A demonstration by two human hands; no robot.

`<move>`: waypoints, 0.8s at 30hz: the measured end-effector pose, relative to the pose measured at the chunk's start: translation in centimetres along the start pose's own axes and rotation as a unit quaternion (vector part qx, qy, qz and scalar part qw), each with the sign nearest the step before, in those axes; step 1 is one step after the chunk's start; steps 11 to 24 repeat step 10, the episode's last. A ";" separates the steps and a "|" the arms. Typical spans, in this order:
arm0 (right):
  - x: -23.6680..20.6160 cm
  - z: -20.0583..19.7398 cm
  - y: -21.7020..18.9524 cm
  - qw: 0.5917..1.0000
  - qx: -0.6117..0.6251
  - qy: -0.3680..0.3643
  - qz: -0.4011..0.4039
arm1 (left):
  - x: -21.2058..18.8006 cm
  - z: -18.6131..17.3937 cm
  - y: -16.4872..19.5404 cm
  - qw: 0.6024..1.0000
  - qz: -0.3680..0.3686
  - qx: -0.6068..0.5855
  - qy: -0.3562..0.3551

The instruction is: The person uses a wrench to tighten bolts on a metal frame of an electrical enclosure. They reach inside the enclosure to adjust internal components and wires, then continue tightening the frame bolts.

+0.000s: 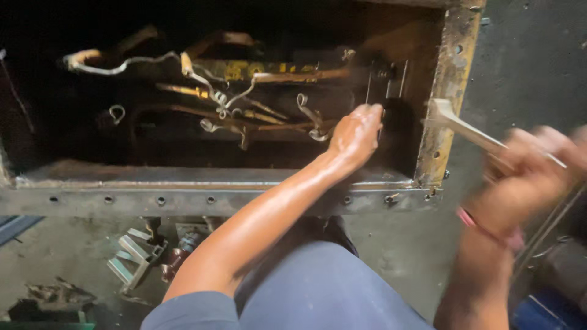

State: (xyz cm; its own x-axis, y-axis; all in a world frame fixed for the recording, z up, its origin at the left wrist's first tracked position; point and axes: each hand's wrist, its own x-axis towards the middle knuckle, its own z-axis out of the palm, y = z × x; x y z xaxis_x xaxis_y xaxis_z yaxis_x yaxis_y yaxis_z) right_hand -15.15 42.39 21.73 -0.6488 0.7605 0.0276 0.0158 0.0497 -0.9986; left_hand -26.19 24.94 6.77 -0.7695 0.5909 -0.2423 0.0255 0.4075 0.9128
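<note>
my right hand (531, 177) is clenched round the handle of a wrench (471, 130), out to the right of the box (449, 91). the wrench is pale metal, its open head pointing left and lying right against the box's yellowed right wall, near the top of that wall. the hand and the handle are blurred, so i cannot tell exactly how the fingers wrap. a pink band (483, 229) sits on that wrist.

my left hand (356, 134) reaches into the box from the near side, the arm crossing over the near rim (183, 195). its fingers are curled shut on something dark at the right end of the inside, just below some thin upright metal rods (385, 82); what it grasps i cannot make out in the shadow.

the box is a big open metal housing, dark inside. a tangle of coppery strips and pale wrapped leads (238, 98) runs across its middle, left of my left hand and apart from it. the near rim is a grey flange with a row of bolt holes; the right wall is rusty yellow with holes too.

nearer, below the rim, the floor (403, 244) is grey and dirty. on the left of it lies a small metal clamp piece (134, 260) among scraps. my blue trouser leg (312, 293) fills the near middle.
</note>
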 end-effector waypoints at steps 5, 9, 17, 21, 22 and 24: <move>1.1 7.5 4.4 0.997 0.029 -0.043 0.052 | -0.4 2.9 -1.4 0.994 0.086 0.045 0.057; 1.7 7.1 7.6 0.997 0.022 -0.044 0.060 | -0.7 4.9 -2.8 0.992 -0.021 -0.123 -0.023; 2.6 7.3 8.8 0.997 0.026 -0.049 0.057 | -0.4 5.2 -3.2 0.993 -0.026 -0.109 -0.018; 2.6 7.3 8.8 0.997 0.026 -0.049 0.057 | -0.4 5.2 -3.2 0.993 -0.026 -0.109 -0.018; 2.6 7.3 8.8 0.997 0.026 -0.049 0.057 | -0.4 5.2 -3.2 0.993 -0.026 -0.109 -0.018; 2.6 7.3 8.8 0.997 0.026 -0.049 0.057 | -0.4 5.2 -3.2 0.993 -0.026 -0.109 -0.018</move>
